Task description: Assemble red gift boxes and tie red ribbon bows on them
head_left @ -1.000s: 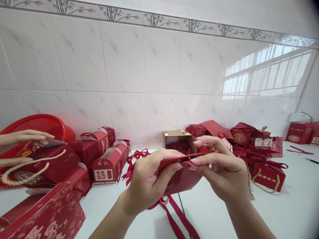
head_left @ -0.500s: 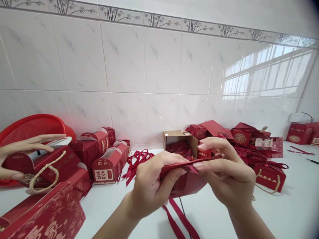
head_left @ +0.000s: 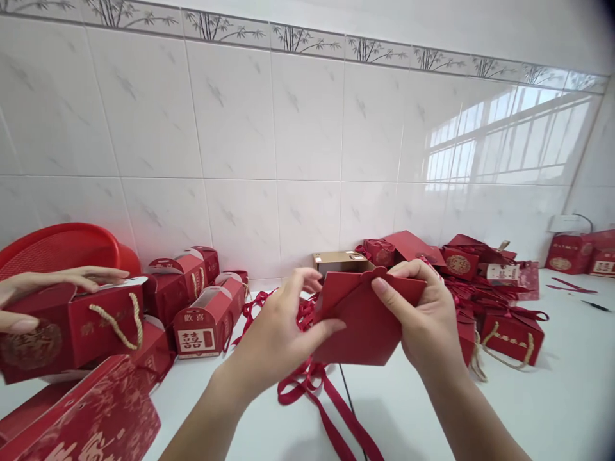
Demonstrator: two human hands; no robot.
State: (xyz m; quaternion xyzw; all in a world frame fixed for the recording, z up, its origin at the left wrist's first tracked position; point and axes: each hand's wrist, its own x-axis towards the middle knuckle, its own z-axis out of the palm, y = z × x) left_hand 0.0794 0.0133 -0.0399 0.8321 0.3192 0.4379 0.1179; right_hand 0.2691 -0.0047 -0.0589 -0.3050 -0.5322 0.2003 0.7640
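Note:
A red folded-paper gift box (head_left: pixel 360 323) is held up over the white table, its plain red panel toward me and a scalloped tab at the top edge. My right hand (head_left: pixel 427 314) grips its right upper part, thumb pressed on the front and fingers behind. At the box's left edge is my left hand (head_left: pixel 273 336), fingers apart, thumb overlapping the front panel; whether it touches is hard to see. Dark red ribbon (head_left: pixel 336 410) hangs and lies loose below the box.
Another person's hands (head_left: pixel 72 282) hold a red box with rope handle (head_left: pixel 96 320) at left. Behind them stands a red plastic basket (head_left: pixel 62 240). Finished-looking red boxes (head_left: pixel 209 320), a cardboard carton (head_left: pixel 339 259), piled red boxes (head_left: pixel 512 336) and a pen (head_left: pixel 596 305) lie along the wall.
The box has tipped up so that its flat panel faces me. My left hand has loosened from its top edge and spread its fingers. The other person's box has turned and shifted.

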